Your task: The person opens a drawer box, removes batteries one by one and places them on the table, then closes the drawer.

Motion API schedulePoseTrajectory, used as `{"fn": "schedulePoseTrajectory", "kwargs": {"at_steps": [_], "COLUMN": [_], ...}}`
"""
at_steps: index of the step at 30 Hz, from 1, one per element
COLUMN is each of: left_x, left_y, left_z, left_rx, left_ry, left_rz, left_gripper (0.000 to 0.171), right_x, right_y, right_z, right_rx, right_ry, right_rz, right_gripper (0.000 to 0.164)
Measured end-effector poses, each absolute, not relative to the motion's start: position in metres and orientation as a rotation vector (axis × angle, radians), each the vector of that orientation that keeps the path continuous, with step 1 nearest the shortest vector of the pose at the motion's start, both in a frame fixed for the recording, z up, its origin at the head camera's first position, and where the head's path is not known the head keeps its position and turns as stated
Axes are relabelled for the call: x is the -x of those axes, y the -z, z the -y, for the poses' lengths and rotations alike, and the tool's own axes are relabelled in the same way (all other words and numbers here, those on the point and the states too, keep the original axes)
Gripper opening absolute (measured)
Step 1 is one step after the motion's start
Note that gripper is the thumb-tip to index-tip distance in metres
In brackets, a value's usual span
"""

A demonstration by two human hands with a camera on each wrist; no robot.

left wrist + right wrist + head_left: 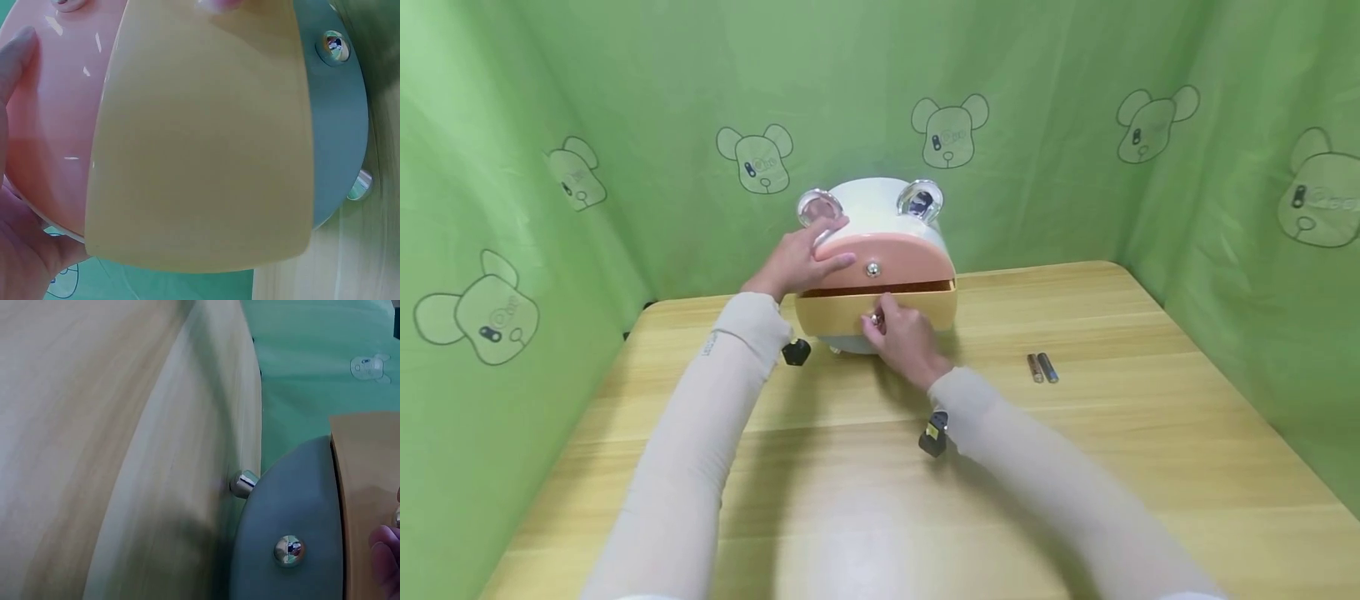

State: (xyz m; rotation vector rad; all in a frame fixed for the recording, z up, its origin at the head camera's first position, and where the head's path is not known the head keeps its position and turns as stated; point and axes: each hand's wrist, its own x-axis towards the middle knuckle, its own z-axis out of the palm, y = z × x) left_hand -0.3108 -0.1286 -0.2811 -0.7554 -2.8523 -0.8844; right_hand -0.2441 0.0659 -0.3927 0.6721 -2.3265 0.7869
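Note:
A small chest of drawers (871, 202) has a white rounded top and two shiny ear shapes. Its pink top drawer (910, 258) is closed. Below that, the yellow drawer (827, 317) stands partly pulled out, a dark gap showing above its front. The grey-blue bottom drawer (294, 506) sits back, with a silver knob (289, 550). My left hand (797, 260) rests on the chest's upper left, fingers extended on the top and thumb against the pink front. With thumb and fingers, my right hand (910, 340) pinches the yellow drawer's knob (876, 319).
Two small batteries (1043, 367) lie side by side on the wooden table (1120, 433), right of the chest. Green curtains (850, 67) with bear-head drawings surround the table's back and sides. Silver feet (243, 484) hold up the chest.

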Motion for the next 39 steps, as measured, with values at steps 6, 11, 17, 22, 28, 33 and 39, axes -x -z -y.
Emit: {"fn": "schedulePoseTrajectory", "kwargs": {"at_steps": [6, 11, 17, 22, 28, 33, 39], "left_x": [0.311, 0.312, 0.31, 0.308, 0.308, 0.307, 0.307], "left_y": [0.278, 0.274, 0.269, 0.266, 0.265, 0.264, 0.263], "left_z": [0.128, 0.13, 0.13, 0.13, 0.13, 0.13, 0.13], "left_rx": [0.739, 0.76, 0.75, 0.737, 0.735, 0.713, 0.708], "left_ry": [0.909, 0.88, 0.881, 0.883, 0.897, 0.935, 0.965], "left_rz": [2.879, 2.912, 2.98, 3.003, 3.01, 3.027, 3.035], "left_gripper": [0.073, 0.073, 0.076, 0.077, 0.079, 0.079, 0.078], "right_x": [0.234, 0.226, 0.217, 0.212, 0.205, 0.198, 0.192], "right_y": [0.391, 0.39, 0.387, 0.387, 0.385, 0.383, 0.381], "right_z": [-0.068, -0.069, -0.07, -0.07, -0.07, -0.071, -0.071], "right_rx": [-0.733, -0.765, -0.795, -0.792, -0.796, -0.819, -0.823], "right_ry": [-0.744, -0.713, -0.71, -0.717, -0.718, -0.736, -0.769], "right_rz": [2.303, 2.31, 2.307, 2.311, 2.319, 2.33, 2.353], "right_gripper": [0.018, 0.02, 0.022, 0.023, 0.023, 0.022, 0.02]}}
